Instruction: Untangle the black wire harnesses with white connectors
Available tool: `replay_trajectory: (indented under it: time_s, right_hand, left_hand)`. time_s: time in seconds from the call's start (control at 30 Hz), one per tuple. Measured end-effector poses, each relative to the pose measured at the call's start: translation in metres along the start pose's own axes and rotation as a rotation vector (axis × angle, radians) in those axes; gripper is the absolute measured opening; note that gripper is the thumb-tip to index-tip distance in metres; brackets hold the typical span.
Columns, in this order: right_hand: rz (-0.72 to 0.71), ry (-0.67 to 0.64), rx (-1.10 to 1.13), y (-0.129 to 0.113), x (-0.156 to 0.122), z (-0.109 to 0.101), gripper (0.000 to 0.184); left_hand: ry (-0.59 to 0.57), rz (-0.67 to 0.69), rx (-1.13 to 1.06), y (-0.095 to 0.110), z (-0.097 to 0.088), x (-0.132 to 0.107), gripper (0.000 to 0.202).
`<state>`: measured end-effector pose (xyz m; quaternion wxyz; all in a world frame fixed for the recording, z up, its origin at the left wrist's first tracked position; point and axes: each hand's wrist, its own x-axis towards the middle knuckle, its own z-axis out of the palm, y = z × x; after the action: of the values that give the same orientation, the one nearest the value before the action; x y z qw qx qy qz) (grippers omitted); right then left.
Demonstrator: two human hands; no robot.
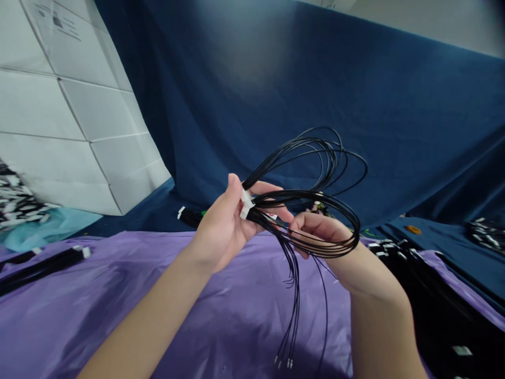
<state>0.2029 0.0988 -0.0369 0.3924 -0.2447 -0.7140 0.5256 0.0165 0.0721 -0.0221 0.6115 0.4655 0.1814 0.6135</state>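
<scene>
A bundle of thin black cables [303, 150] is raised in the middle of the view, bent into loops. My left hand [223, 229] grips it near the white connectors [246, 203], thumb in front and fingers behind. Close beside it, my right hand [325, 229] has its fingertips pinched together on the cables below the connectors; exactly which strands they grip is hidden. One coil of the cable passes in front of the right hand and wrist. Loose ends with small metal terminals [290, 363] hang down. A small white tag with red print [272, 216] shows between the hands.
Purple sheeting [221, 310] covers the table. Black cable bundles with white ends [74, 254] lie at left, and a larger pile [426, 295] lies at right. White boxes [79, 110] are stacked at back left. A dark blue cloth [394, 116] hangs behind.
</scene>
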Motion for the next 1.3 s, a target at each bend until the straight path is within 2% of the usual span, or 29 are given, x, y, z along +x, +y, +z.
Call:
replay_trajectory:
  time_s: [0.23, 0.4, 0.53, 0.63, 0.97, 1.13, 1.3]
  right_hand:
    - [-0.003, 0.086, -0.049, -0.007, -0.002, 0.008, 0.025]
    - [-0.081, 0.184, -0.164, -0.01, -0.001, 0.015, 0.015]
    - [-0.149, 0.262, -0.28, -0.011, -0.001, 0.014, 0.016]
    - [-0.158, 0.263, -0.301, -0.011, -0.001, 0.012, 0.02]
    - [-0.029, 0.074, 0.054, -0.014, -0.016, -0.01, 0.011]
    - [-0.048, 0.108, 0.249, -0.016, -0.022, -0.018, 0.005]
    - [-0.063, 0.126, 0.339, -0.015, -0.024, -0.025, 0.011]
  left_hand:
    - [0.071, -0.016, -0.057, -0.001, 0.001, 0.001, 0.054]
    - [0.147, -0.029, -0.028, 0.0, 0.003, 0.004, 0.055]
    - [0.132, -0.03, -0.013, -0.001, 0.002, 0.005, 0.055]
    - [0.125, -0.042, -0.016, -0.002, 0.0, 0.005, 0.054]
    - [0.1, -0.099, 0.016, -0.003, -0.003, 0.003, 0.053]
    - [0.012, -0.122, -0.008, -0.005, -0.005, 0.003, 0.054]
    - [-0.006, -0.147, -0.004, -0.006, -0.005, 0.004, 0.054]
